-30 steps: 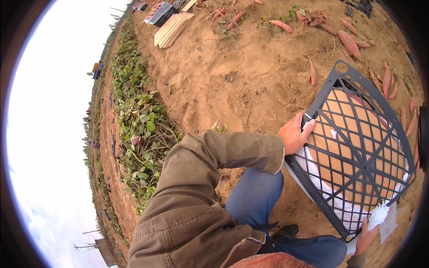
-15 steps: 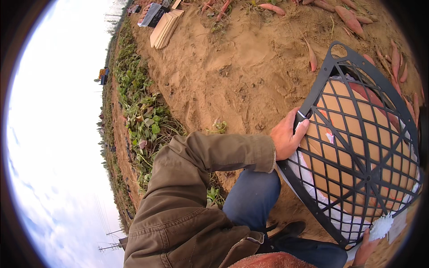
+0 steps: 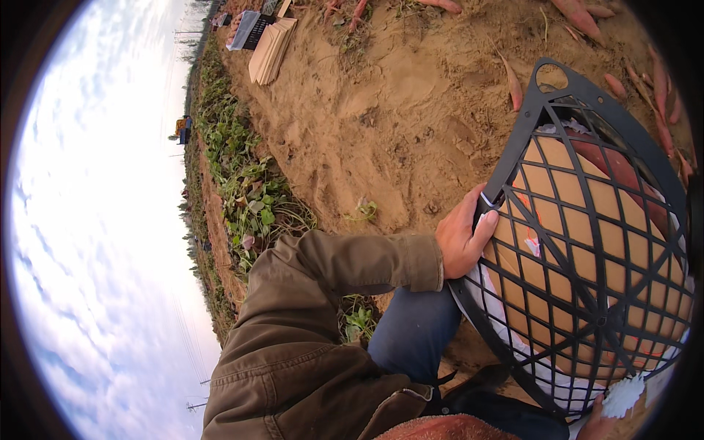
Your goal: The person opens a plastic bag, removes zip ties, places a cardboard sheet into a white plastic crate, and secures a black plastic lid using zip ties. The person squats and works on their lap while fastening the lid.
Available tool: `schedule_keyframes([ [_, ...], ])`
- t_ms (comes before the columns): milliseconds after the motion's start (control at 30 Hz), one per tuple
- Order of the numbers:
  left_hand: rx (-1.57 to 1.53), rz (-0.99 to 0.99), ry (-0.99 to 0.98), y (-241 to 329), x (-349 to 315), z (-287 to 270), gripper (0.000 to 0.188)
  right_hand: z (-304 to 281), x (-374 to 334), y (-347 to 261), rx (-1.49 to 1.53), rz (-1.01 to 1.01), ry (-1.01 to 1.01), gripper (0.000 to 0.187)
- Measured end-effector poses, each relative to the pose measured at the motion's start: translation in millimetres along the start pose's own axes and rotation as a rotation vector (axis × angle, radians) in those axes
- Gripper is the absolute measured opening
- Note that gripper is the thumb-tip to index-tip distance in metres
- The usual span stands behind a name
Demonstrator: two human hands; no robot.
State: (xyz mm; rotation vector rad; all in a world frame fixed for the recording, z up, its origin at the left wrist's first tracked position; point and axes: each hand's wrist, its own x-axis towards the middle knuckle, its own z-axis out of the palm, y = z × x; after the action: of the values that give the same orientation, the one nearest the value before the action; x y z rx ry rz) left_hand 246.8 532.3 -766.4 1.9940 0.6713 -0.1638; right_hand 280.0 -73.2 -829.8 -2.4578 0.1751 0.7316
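Observation:
A black plastic mesh lid [image 3: 603, 282] with a wide rim and a round hole at its far corner fills the right side. Through its lattice show brown cardboard [image 3: 565, 194], white paper lining and part of a red sweet potato [image 3: 612, 165]. My left hand [image 3: 463, 233] is closed round the lid's left rim, thumb on top, fingers partly hidden beneath. My right hand [image 3: 598, 423] holds the near rim at the lower right, mostly out of sight. Beside it is a ragged-edged white patch [image 3: 623, 397] that I cannot make out.
Loose sweet potatoes [image 3: 579, 18] lie on the sandy soil beyond the lid. A stack of cardboard sheets [image 3: 272, 51] and a black crate [image 3: 251, 31] stand far left. Green vines [image 3: 253, 194] run along the left. My knee [image 3: 414, 330] is below my left forearm.
My view has tilted slightly, shifting the field and sky in the picture. Both hands keep their places on the lid, which looks almost unmoved.

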Motion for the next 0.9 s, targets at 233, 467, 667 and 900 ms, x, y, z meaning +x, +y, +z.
schedule_keyframes([
  [233, -0.030, 0.032, -0.011, -1.5, 1.9, -0.8, 0.070, -2.2, -2.4, -6.6, 0.011, 0.053, -0.047, 0.060],
  [467, 0.039, 0.030, 0.003, -3.5, 2.3, -0.3, 0.067, -10.0, -5.5, -15.6, 0.013, 0.063, -0.080, 0.059],
  [667, 0.090, 0.036, 0.044, 1.8, 2.0, 0.7, 0.066, -18.4, -10.9, -6.6, 0.025, 0.030, -0.071, 0.059],
  [900, 0.080, -0.017, 0.081, 1.8, -0.6, 4.2, 0.070, -15.8, -7.9, -59.5, 0.058, -0.008, 0.043, 0.064],
])
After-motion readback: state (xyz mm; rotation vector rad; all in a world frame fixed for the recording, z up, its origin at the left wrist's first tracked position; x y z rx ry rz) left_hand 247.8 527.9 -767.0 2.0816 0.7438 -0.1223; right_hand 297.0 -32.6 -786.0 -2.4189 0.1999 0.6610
